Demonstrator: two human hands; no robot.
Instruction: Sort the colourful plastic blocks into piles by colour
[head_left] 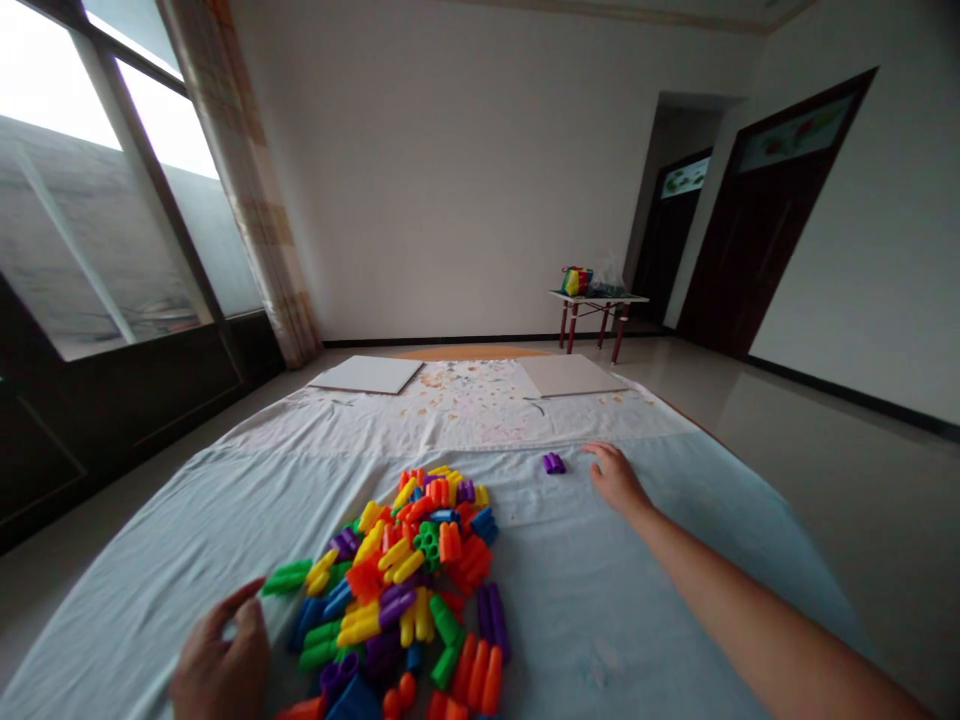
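A heap of plastic building pieces (390,560) in orange, yellow, green, blue and purple lies on the cloth in front of me. At the heap's left side is my left hand (225,655), thumb and forefinger apart. Its forefinger reaches the end of a green piece (287,577); whether they touch I cannot tell. My right hand (616,478) rests farther out on the right, fingers stretched and holding nothing. Just left of its fingertips, a single purple piece (554,464) lies apart from the heap.
A pale blue cloth (600,580) and a flowered cloth (465,410) cover the table. Two flat boards, one white (369,374) and one beige (570,375), lie at its far end. Beyond stands a small table (600,297) bearing a colourful bag (576,281).
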